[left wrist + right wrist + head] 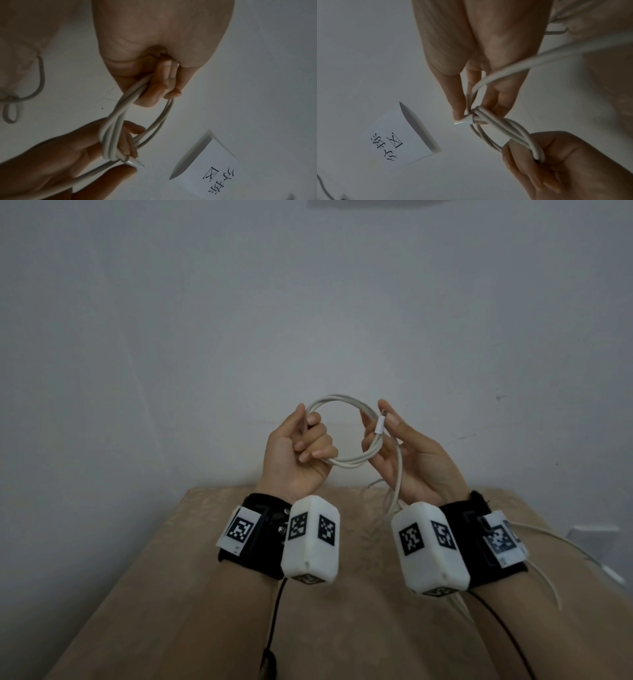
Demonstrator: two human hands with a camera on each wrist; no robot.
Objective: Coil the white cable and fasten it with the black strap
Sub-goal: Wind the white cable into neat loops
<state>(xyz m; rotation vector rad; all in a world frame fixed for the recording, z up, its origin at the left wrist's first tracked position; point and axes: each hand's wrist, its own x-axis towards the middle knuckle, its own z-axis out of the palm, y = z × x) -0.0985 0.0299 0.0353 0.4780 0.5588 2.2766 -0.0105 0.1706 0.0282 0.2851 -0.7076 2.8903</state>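
I am holding the white cable [342,433] coil upright, left hand [301,453] fisting its 9 o'clock side. My right hand [397,453] is pinching the plug [380,428] at 3 o'clock, slack trailing toward 6.

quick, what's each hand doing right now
Left hand: grips the coiled white cable.
Right hand: pinches the coil at the connector end.
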